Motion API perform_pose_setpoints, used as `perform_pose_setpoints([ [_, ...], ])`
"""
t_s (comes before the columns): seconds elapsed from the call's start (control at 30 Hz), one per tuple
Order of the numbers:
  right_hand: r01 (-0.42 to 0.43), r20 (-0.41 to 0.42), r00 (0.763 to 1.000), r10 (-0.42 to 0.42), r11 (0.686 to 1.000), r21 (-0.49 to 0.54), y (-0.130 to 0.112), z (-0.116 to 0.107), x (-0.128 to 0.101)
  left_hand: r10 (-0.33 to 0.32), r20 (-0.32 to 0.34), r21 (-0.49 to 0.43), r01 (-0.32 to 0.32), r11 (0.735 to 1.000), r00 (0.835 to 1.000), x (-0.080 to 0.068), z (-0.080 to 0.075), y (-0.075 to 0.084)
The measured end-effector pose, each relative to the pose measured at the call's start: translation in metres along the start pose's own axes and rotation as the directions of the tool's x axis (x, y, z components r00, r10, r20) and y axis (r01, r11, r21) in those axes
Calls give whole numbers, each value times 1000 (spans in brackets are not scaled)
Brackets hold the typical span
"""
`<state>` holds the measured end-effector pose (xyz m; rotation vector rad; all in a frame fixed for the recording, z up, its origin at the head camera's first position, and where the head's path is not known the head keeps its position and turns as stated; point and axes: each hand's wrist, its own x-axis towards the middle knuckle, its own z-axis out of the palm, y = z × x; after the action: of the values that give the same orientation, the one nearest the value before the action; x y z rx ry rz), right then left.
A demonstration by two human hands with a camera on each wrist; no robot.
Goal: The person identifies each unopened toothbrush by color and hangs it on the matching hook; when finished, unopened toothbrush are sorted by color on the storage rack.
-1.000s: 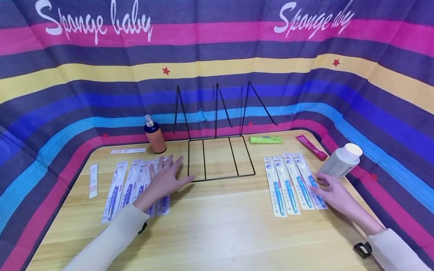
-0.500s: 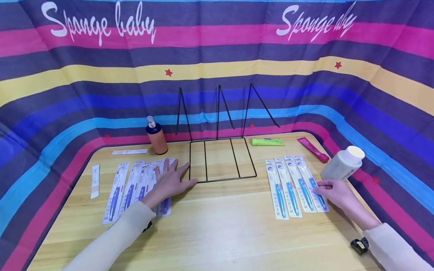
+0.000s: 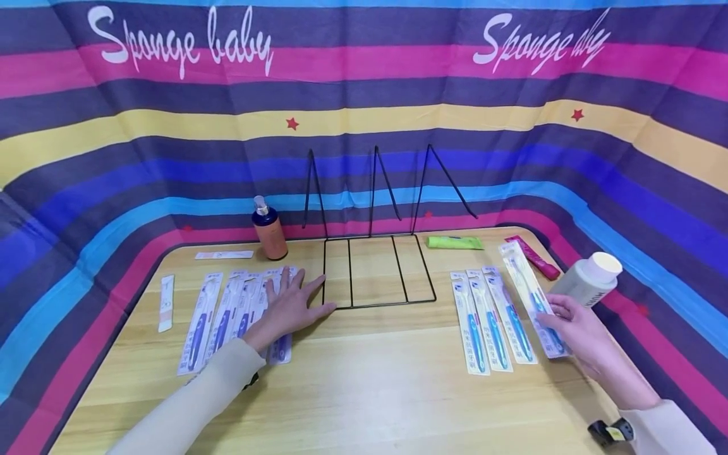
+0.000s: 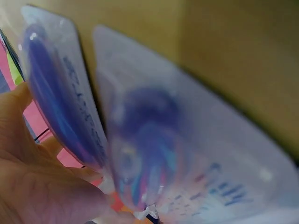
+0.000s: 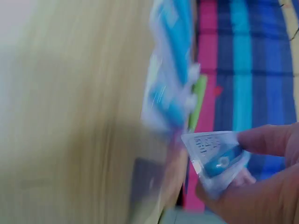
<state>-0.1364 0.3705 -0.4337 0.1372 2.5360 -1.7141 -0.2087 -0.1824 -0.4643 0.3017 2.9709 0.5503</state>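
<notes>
My right hand (image 3: 588, 341) pinches a packaged toothbrush (image 3: 526, 278) with a blue handle near its lower end. The pack is raised and tilted, its top end toward the back, and in the right wrist view its end (image 5: 217, 161) shows between thumb and fingers. To its left, three more blue toothbrush packs (image 3: 493, 319) lie side by side on the table. My left hand (image 3: 290, 309) spreads its fingers over several packaged purple toothbrushes (image 3: 199, 328), partly hiding them. Two purple packs (image 4: 60, 88) fill the left wrist view beside the hand.
A black wire rack (image 3: 350, 272) stands at the middle back. Left of it are a spray bottle (image 3: 271, 237) and two thin sachets (image 3: 224, 255). A green tube (image 3: 455, 242), a pink tube (image 3: 531, 258) and a white-capped bottle (image 3: 591, 278) are on the right.
My right hand has taken hold of the rightmost blue toothbrush pack and lifted it away from the other three. My left hand stays spread over the purple packs; the head view has shifted slightly.
</notes>
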Motion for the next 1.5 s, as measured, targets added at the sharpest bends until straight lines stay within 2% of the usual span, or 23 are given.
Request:
perform_pose_setpoints([
  [0.07, -10, 41, 999, 3, 982, 187, -8, 14, -8, -1, 5, 5, 1, 1000, 1000, 0, 0, 1],
  [0.13, -34, 81, 997, 8, 949, 313, -16, 32, -16, 2, 7, 7, -2, 1000, 1000, 0, 1, 1],
  [0.2, -51, 116, 993, 10, 935, 352, -25, 52, -24, 3, 10, 10, -3, 1000, 1000, 0, 2, 2],
  [0.3, -32, 130, 991, -18, 928, 371, -38, 84, -34, 9, 9, 7, -9, 1000, 1000, -1, 2, 3],
  [0.43, 91, 152, 973, -173, 894, 438, -49, 124, -39, 1, 12, 5, -1, 1000, 1000, -2, 4, 2],
  [0.53, 189, 152, 942, -300, 846, 499, -58, 147, -35, -7, 16, 6, 7, 1000, 1000, -3, 5, 2],
  [0.63, 257, 112, 922, -371, 802, 539, -70, 165, -30, -4, 13, 9, 4, 1000, 1000, -3, 5, 2],
  [0.73, 295, 59, 916, -397, 765, 572, -82, 179, -23, 4, 6, 12, -4, 1000, 1000, -3, 5, 2],
  [0.83, 318, 21, 913, -407, 744, 587, -92, 188, -17, 7, 6, 21, -7, 1000, 1000, -2, 4, 3],
  [1.17, 313, 9, 922, -387, 759, 571, -108, 212, 2, 7, 31, 37, -8, 999, 999, -2, -2, 2],
  [1.27, 322, 0, 919, -395, 748, 580, -111, 218, 9, 10, 30, 37, -11, 999, 1000, 0, -2, 1],
  [1.5, 356, -40, 904, -426, 696, 624, -109, 227, 15, 14, 32, 46, -15, 999, 999, 2, -2, 0],
])
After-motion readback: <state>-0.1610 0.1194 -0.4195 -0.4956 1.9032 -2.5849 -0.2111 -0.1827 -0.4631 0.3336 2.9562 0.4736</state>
